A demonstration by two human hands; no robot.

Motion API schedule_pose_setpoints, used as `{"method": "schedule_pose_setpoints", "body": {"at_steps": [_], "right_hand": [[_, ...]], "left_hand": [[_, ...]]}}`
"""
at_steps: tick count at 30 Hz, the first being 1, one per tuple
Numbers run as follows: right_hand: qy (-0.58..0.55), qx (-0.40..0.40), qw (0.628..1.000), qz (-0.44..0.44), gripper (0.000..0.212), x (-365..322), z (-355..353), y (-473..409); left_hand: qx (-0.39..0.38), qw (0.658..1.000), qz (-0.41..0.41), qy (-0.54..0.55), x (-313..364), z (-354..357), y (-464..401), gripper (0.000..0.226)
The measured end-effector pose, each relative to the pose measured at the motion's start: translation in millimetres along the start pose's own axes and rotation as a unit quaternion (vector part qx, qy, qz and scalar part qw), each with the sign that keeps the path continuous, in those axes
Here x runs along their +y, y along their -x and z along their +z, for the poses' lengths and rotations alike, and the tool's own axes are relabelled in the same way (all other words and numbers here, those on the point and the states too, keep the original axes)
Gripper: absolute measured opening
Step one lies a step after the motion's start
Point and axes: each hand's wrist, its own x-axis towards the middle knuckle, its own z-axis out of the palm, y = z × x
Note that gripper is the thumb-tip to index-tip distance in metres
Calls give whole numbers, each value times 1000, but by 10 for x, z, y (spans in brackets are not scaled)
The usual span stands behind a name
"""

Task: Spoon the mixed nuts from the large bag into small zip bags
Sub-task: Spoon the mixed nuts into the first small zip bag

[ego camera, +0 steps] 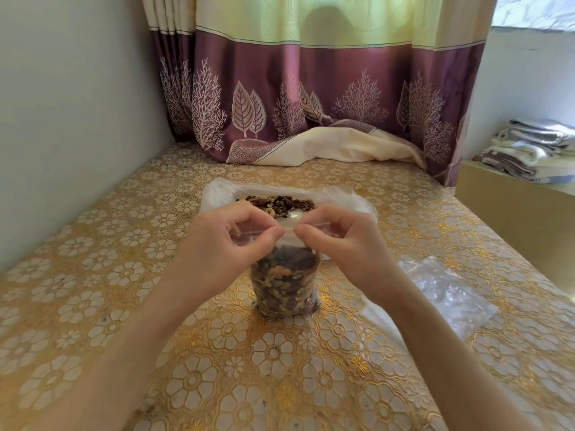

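Observation:
A small clear zip bag (284, 284) filled with mixed nuts stands upright on the table in front of me. My left hand (230, 241) pinches the left part of its zip strip between thumb and fingers. My right hand (339, 241) pinches the right part of the same strip. The two hands nearly meet at the middle of the strip. Behind them lies the large white plastic bag (217, 191), open, with mixed nuts (277, 203) showing inside. A pale spoon (291, 217) lies at the large bag's near edge, partly hidden by my fingers.
A gold floral cloth covers the table (273, 368). Empty clear zip bags (441, 287) lie in a pile to the right. A purple and cream curtain (311, 104) hangs at the back, its hem on the table. Folded cloths (529, 150) sit on a ledge at the right.

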Motion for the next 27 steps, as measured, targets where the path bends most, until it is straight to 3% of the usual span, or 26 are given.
{"method": "schedule_pose_setpoints", "body": {"at_steps": [5, 11, 17, 20, 23, 27], "right_hand": [[-34, 9, 999, 31, 13, 52, -129, 5], [-83, 29, 995, 50, 15, 102, -216, 20], [-67, 98, 991, 69, 6, 245, -415, 81], [-28, 57, 995, 83, 11, 291, -173, 84], [18, -11, 997, 79, 29, 301, 156, 55], [9, -95, 992, 88, 46, 306, 445, 113]], "left_hand": [[1, 1000, -31, 5, -32, -107, -17, 19], [-6, 998, -59, 36, -154, -193, -41, 19], [84, 987, -102, 87, -335, -380, -65, 29], [95, 983, -114, 105, -363, -380, -85, 24], [93, 980, -117, 130, -364, -325, -78, 26], [113, 964, -138, 196, -346, -199, -54, 31]]}}
